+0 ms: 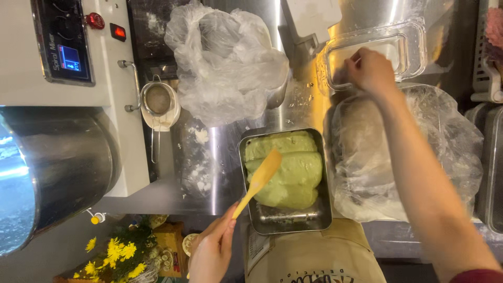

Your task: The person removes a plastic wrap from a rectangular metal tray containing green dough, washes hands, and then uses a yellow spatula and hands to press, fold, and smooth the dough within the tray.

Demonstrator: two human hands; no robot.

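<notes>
The left hand (212, 251) is running off the bottom edge of the view, so its palm and wrist are hard to make out; its fingers are closing around the lower end of a yellow spatula (258, 181), pinching the handle. The right hand (369, 71) is reaching up into a clear plastic container (414, 50), and its fingertips are lying behind the container's near wall, so whether they are pinching anything is impossible to tell; the fingers are looking curled rather than spread. The forearm is crossing over a large bag of pale dough (456, 152), hiding part of it.

The spatula is slanting up from the left hand, its flat blade resting on the green dough (293, 170) in the middle of a metal tray (285, 222). The dough is looking smooth and pale green, lying in three soft folds and filling the far part of the tray, while the near strip of the tray is showing bare metal.

Just beyond the tray a crumpled clear plastic bag (225, 60) is sitting over a hidden vessel. To the tray's left, a small sieve (159, 102) is hanging beside a white mixer (68, 52) with a steel bowl (57, 167). Flour is dusting the steel counter (209, 157) between them. Below the tray a brown paper sack (314, 257) is being cut off by the edge, and yellow flowers (118, 254) are showing further left.
</notes>
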